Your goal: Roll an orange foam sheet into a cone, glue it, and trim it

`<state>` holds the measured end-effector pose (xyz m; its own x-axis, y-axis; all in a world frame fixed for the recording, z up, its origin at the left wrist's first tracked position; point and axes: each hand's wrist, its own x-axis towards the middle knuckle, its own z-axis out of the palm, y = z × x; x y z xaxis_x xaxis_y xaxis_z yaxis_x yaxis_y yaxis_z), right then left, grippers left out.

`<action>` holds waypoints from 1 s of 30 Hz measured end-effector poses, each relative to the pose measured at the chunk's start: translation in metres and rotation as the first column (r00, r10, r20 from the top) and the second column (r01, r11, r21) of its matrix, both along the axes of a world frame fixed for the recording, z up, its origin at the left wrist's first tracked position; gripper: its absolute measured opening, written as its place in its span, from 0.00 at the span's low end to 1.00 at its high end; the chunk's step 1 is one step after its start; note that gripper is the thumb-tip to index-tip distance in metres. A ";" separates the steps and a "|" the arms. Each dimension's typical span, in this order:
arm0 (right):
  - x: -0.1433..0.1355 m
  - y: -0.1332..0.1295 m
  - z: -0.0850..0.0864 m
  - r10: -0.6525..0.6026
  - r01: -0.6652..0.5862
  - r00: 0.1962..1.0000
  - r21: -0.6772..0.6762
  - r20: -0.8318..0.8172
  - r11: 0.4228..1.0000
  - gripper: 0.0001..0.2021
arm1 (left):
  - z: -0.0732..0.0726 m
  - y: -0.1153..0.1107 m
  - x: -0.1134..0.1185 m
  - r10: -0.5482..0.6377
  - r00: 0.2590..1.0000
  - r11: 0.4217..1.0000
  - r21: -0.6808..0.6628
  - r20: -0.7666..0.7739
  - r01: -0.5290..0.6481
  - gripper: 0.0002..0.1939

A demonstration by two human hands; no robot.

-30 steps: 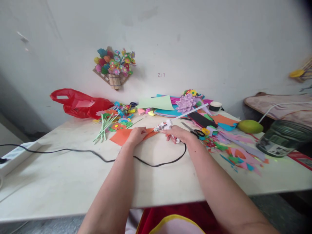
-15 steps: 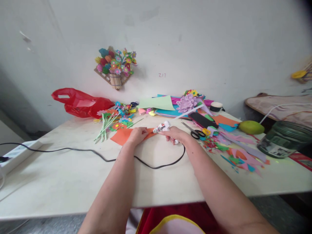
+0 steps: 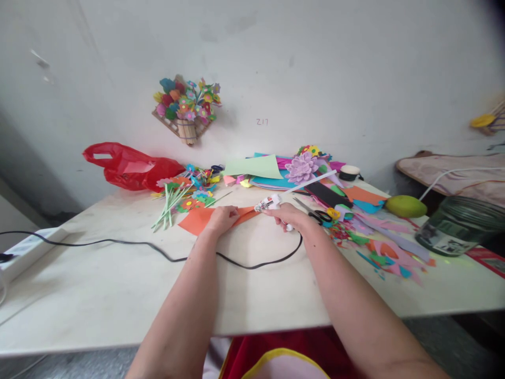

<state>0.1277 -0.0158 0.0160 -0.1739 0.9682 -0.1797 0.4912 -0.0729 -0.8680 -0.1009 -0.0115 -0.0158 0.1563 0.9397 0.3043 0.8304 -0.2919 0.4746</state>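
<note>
An orange craft sheet (image 3: 193,221) lies on the table in front of me, its right part raised into a narrow strip. My left hand (image 3: 224,217) is closed on the sheet near its middle, fingers pinched on it. In my right hand (image 3: 288,216) is a white glue gun (image 3: 268,202), a long pale glue stick (image 3: 310,181) sticking out of its back. The gun's nozzle is at the right end of the orange strip; whether it touches I cannot tell. From its handle a black cord (image 3: 252,267) runs left across the table.
Black-handled scissors (image 3: 319,216) lie right of my right hand, by colourful scraps (image 3: 390,258). Pale green stems (image 3: 169,205) and foam flowers lie to the left, near a red plastic bag (image 3: 130,168). A glass jar (image 3: 460,226) and green fruit (image 3: 406,206) stand right.
My right hand and the glue gun have shifted slightly right along the strip's edge. My left hand stays in place on the orange sheet.
</note>
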 end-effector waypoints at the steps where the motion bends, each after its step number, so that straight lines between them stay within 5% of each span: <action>1: 0.001 -0.001 0.002 -0.007 0.007 1.000 0.003 0.008 1.000 0.20 | 0.000 0.000 0.000 0.001 1.000 1.000 0.000 0.001 -0.001 0.06; 19: -0.007 -0.005 -0.001 0.122 -0.123 0.992 -0.026 -0.039 0.992 0.20 | 0.001 -0.002 0.001 0.024 1.000 0.999 -0.031 0.010 -0.024 0.06; 30: 0.014 -0.002 0.004 0.064 -0.062 0.994 0.023 -0.086 0.998 0.22 | -0.001 -0.001 0.000 0.031 1.000 1.000 -0.004 -0.004 -0.031 0.07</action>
